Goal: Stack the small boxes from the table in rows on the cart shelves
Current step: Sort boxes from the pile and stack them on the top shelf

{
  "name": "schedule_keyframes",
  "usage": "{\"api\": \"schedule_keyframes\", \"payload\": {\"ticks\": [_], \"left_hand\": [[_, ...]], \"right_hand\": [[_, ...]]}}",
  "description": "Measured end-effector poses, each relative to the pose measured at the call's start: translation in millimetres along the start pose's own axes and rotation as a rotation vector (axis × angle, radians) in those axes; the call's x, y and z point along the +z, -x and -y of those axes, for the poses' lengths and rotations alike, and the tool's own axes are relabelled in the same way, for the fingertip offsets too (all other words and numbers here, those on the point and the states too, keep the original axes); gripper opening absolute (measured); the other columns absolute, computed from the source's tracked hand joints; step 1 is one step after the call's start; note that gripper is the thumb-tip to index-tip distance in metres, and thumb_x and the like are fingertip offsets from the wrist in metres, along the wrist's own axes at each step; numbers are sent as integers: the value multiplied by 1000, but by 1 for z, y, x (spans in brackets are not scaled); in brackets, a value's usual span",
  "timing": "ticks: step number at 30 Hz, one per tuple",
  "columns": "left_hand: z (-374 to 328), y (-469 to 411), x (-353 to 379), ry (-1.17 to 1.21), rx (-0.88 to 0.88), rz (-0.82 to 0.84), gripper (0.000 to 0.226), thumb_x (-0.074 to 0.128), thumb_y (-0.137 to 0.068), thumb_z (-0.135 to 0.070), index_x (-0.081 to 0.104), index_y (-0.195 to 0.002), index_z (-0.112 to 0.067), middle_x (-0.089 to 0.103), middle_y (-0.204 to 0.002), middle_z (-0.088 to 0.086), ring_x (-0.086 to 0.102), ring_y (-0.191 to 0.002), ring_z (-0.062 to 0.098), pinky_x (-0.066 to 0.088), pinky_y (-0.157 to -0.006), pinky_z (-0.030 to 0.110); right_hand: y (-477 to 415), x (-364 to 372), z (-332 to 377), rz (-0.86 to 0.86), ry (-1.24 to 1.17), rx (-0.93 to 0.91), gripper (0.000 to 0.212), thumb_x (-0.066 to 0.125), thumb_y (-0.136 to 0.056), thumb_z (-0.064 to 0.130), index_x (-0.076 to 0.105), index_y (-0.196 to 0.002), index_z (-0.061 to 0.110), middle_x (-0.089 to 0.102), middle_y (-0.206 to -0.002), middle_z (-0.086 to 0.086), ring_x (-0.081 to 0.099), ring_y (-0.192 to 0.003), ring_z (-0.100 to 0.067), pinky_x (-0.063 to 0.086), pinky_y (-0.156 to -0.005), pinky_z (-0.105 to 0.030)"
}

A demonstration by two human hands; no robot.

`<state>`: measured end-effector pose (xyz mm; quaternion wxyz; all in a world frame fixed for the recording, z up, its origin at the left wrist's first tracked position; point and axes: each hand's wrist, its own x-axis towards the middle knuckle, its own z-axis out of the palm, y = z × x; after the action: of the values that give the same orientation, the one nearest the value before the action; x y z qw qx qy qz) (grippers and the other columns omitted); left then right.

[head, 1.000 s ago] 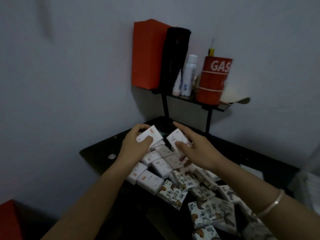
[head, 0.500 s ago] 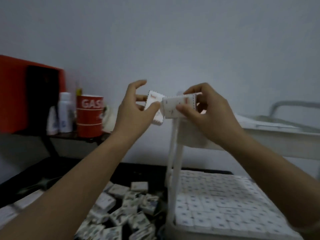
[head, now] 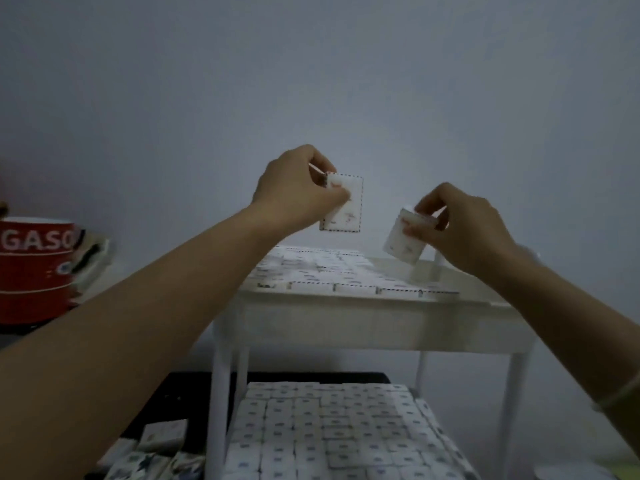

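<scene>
My left hand [head: 294,190] pinches a small white box [head: 346,206] and holds it upright above the back of the white cart's top shelf [head: 374,318]. My right hand [head: 460,225] grips a second small white box [head: 403,242], tilted, just over the shelf's right side. Rows of small boxes [head: 325,268] lie flat on the top shelf. The lower shelf [head: 332,434] is packed with rows of the same boxes. Several loose boxes [head: 156,448] lie on the dark table at the bottom left.
A red tin [head: 34,268] lettered "GASO" stands at the left on a dark rack. The cart's white legs [head: 220,403] rise between the table and the shelves. A plain grey wall is behind everything.
Both hands lifted a box each from the table pile and swung right and up to the cart. The two boxes, held together half a second ago, are now apart over the top shelf.
</scene>
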<state>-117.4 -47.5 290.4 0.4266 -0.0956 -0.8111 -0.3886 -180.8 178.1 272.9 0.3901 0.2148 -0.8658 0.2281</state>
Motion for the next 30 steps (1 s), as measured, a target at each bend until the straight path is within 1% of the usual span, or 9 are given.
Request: {"api": "schedule_keyframes", "payload": {"ticks": [3, 7, 11, 15, 18, 21, 24, 26, 30], "left_hand": [[-10, -10, 22, -70, 6, 70, 27, 75, -77, -33, 59, -98, -26, 62, -93, -12, 60, -89, 10, 48, -70, 26], [-21, -23, 56, -211, 18, 150, 30, 73, -79, -33, 58, -104, -28, 63, -107, -5, 59, -101, 17, 51, -86, 34], [-30, -26, 86, -333, 66, 283, 35, 71, -81, -33, 59, -114, -31, 61, -115, -5, 57, -108, 18, 50, -93, 39], [-32, -26, 103, -360, 71, 461, 27, 74, -80, -28, 65, -105, -27, 66, -97, -5, 69, -81, 15, 60, -73, 33], [-27, -28, 105, -381, 43, 575, 23, 73, -80, -24, 65, -101, -22, 73, -89, 1, 70, -73, 11, 59, -65, 26], [-21, -30, 102, -407, 29, 650, 24, 74, -80, -27, 65, -103, -22, 74, -90, -1, 70, -76, 6, 55, -68, 23], [-15, -30, 100, -402, 18, 703, 21, 73, -82, -34, 68, -100, -25, 68, -93, -9, 61, -88, 6, 45, -70, 22], [-11, -29, 100, -384, 1, 755, 21, 72, -83, -34, 69, -101, -24, 65, -92, -13, 59, -91, 5, 44, -76, 22], [-7, -26, 99, -374, -17, 801, 18, 71, -84, -31, 71, -100, -24, 66, -90, -13, 60, -92, 7, 45, -83, 24]], "right_hand": [[1, -3, -23, 88, 40, -51, 18, 70, -82, 46, 58, -86, 32, 65, -91, 8, 56, -77, -10, 44, -61, -33], [7, -7, -41, 213, -220, -84, 16, 74, -77, 41, 65, -79, 29, 68, -86, 16, 64, -74, -4, 54, -61, -26], [19, 1, -49, 314, -415, -136, 12, 73, -78, 32, 68, -81, 22, 70, -79, 26, 68, -67, 2, 48, -53, -9], [19, 5, -51, 405, -466, -202, 5, 72, -83, 22, 71, -88, 22, 70, -82, 23, 69, -69, -5, 49, -58, -11], [16, 8, -48, 468, -436, -225, 10, 69, -88, 21, 71, -88, 30, 70, -83, 20, 65, -62, 0, 43, -56, -6], [14, 9, -45, 546, -398, -197, 13, 62, -92, 24, 71, -96, 32, 71, -98, 13, 67, -80, 0, 52, -67, -15], [14, 5, -47, 582, -358, -184, 21, 53, -96, 30, 73, -103, 30, 72, -99, 16, 67, -89, -4, 55, -78, -20], [16, 4, -48, 548, -301, -203, 24, 50, -96, 35, 74, -101, 33, 73, -94, 15, 67, -86, -6, 54, -80, -24], [17, 6, -46, 422, -238, -245, 24, 49, -96, 33, 74, -96, 37, 65, -101, 13, 60, -92, -7, 51, -86, -34]]}}
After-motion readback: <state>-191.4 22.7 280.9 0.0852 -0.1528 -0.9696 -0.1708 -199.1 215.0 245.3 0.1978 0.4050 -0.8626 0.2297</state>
